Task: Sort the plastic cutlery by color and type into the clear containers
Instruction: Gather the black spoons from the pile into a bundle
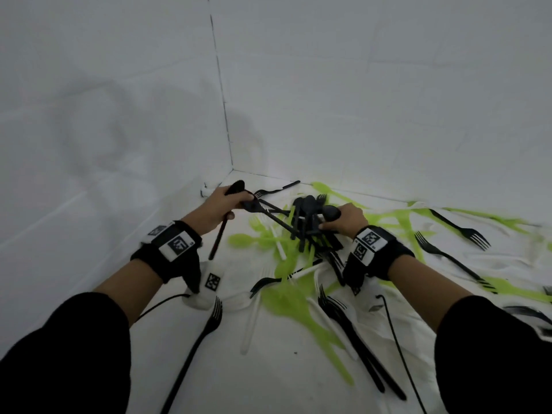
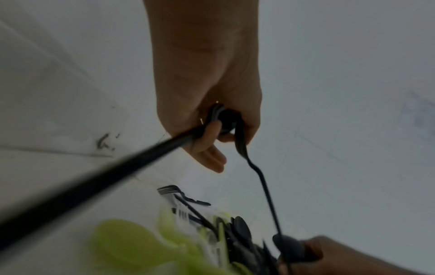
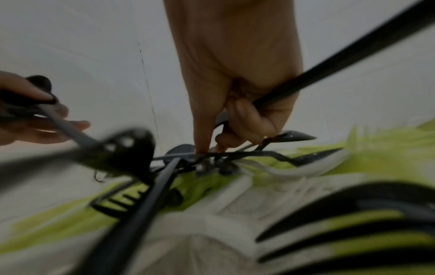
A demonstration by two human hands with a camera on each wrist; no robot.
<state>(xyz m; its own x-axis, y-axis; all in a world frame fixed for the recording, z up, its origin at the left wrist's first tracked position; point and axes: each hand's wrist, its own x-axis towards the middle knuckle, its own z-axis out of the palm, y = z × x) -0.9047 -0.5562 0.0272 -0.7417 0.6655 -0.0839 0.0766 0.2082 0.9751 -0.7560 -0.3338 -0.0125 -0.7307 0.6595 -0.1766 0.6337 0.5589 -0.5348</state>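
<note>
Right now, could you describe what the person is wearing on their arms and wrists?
Both forearms end in black sleeves pushed back from the wrists. Each wrist carries a black strap: the left wrist strap and the right wrist strap both bear white blocks printed with black square-pattern markers. A thin black cable trails from the right unit, another from the left. The hands are bare, without gloves.

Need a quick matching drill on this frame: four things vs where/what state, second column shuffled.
Things:
1. left hand
2. right hand
3. black fork with no hand on it
4. green spoon

States:
A. lies flat between the two hands
B. holds black spoons near the wall corner
C. lies alone by the left forearm
D. grips a bunch of black cutlery over the pile

Pairs: 1-B, 2-D, 3-C, 4-A
</note>
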